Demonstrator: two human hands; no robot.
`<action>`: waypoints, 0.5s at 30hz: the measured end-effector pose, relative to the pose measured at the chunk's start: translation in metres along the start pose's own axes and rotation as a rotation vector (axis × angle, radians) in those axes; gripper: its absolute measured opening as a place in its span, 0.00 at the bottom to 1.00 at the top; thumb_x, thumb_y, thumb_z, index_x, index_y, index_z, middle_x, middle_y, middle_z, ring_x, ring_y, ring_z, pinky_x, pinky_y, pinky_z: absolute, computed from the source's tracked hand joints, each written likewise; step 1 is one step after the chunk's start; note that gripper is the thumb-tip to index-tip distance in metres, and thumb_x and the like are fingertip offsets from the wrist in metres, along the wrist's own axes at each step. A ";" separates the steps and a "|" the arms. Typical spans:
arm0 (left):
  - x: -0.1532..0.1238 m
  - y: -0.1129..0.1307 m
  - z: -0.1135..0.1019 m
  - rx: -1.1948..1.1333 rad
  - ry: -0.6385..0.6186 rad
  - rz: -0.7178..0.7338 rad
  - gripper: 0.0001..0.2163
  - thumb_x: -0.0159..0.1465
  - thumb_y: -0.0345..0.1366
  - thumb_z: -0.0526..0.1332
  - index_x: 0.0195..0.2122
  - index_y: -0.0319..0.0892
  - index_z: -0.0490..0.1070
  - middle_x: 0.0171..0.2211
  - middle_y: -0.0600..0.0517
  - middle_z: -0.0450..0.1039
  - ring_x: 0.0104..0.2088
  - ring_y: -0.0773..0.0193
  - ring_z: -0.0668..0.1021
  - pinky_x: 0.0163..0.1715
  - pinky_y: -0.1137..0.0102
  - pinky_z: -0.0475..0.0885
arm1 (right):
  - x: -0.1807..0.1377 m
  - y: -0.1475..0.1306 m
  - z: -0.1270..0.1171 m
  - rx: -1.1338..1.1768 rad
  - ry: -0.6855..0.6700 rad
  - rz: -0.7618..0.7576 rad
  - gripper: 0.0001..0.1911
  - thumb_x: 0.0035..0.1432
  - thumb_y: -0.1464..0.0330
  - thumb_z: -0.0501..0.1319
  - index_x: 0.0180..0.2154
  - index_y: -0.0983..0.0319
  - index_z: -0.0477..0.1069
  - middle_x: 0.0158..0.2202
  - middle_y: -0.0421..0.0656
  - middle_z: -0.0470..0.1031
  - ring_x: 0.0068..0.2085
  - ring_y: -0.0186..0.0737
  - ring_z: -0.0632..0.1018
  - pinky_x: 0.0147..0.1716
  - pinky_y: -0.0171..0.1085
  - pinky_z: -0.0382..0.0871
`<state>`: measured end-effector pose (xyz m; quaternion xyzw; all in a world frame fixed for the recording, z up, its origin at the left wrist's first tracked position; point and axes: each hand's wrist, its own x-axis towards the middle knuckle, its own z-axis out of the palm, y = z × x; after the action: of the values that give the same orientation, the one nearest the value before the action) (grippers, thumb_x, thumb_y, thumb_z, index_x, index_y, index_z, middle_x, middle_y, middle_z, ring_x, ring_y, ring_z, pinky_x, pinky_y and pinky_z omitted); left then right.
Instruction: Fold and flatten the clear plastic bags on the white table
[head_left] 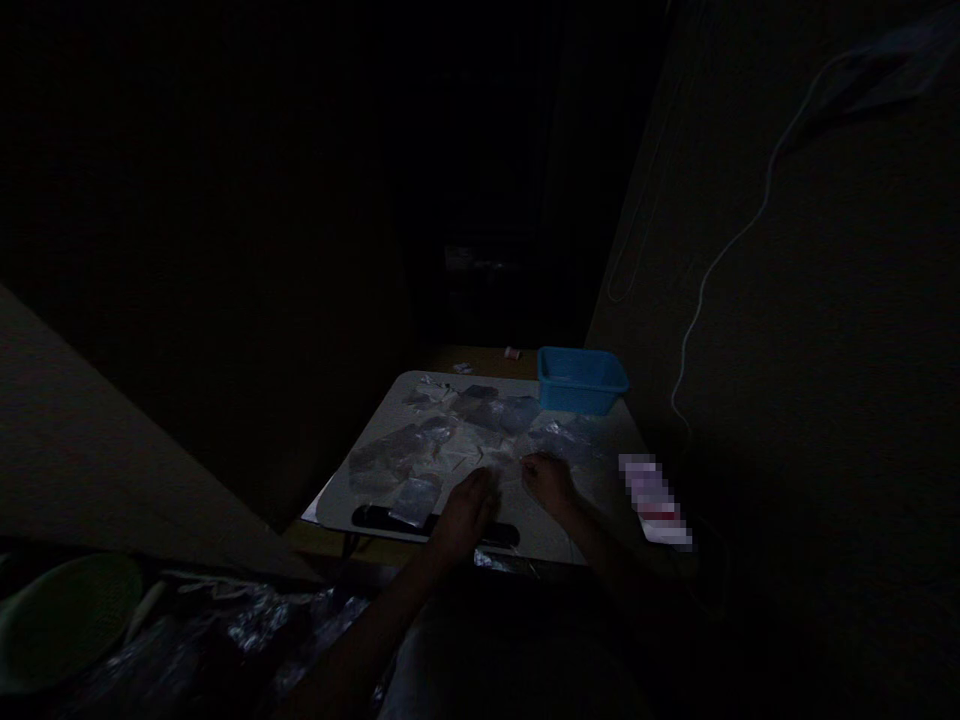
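Observation:
In dim light a low white table (540, 535) stands before me, strewn with clear plastic pouches (390, 455). My left hand (466, 508) hovers over its near half with fingers drawn together and curled; whatever they may hold is hidden. Facing it across a small gap, my right hand (549, 482) has thumb and fingertips pinched at the edge of the pouches, on something too small and dark to name. Beneath my left wrist runs a dark slot (502, 533) along the table's near edge. A single flat pouch (415, 498) overlaps that slot on the left.
A blue plastic basket (581, 400) sits at the table's far right corner. Off the right edge lies a blurred-out bright object (654, 500). A white cord (705, 275) hangs down the right wall. At lower left are a green round basin (75, 620) and crumpled shiny plastic (262, 615).

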<state>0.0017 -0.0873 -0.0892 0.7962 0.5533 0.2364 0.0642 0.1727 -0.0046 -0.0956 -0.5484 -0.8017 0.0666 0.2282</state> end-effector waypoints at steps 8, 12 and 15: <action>-0.004 0.021 -0.006 0.148 -0.112 -0.233 0.14 0.61 0.41 0.49 0.45 0.43 0.65 0.38 0.48 0.70 0.40 0.58 0.71 0.40 0.65 0.60 | 0.004 0.006 0.006 0.072 0.006 0.013 0.14 0.49 0.74 0.52 0.37 0.60 0.71 0.34 0.41 0.76 0.35 0.35 0.74 0.37 0.31 0.63; -0.005 0.026 -0.002 0.134 -0.165 -0.232 0.15 0.59 0.35 0.51 0.47 0.42 0.63 0.39 0.48 0.70 0.40 0.59 0.71 0.39 0.66 0.60 | 0.004 0.009 0.010 0.111 0.040 -0.005 0.13 0.49 0.74 0.52 0.35 0.60 0.71 0.34 0.41 0.75 0.35 0.35 0.74 0.37 0.31 0.63; -0.006 0.026 -0.003 0.164 -0.072 -0.266 0.18 0.58 0.37 0.52 0.49 0.39 0.60 0.43 0.46 0.67 0.42 0.57 0.68 0.40 0.65 0.60 | 0.004 0.012 0.013 0.130 0.065 0.015 0.14 0.49 0.74 0.51 0.37 0.61 0.71 0.35 0.42 0.75 0.35 0.35 0.74 0.36 0.31 0.63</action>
<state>0.0203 -0.1031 -0.0790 0.7266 0.6685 0.1510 0.0495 0.1758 0.0054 -0.1107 -0.5401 -0.7838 0.1023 0.2888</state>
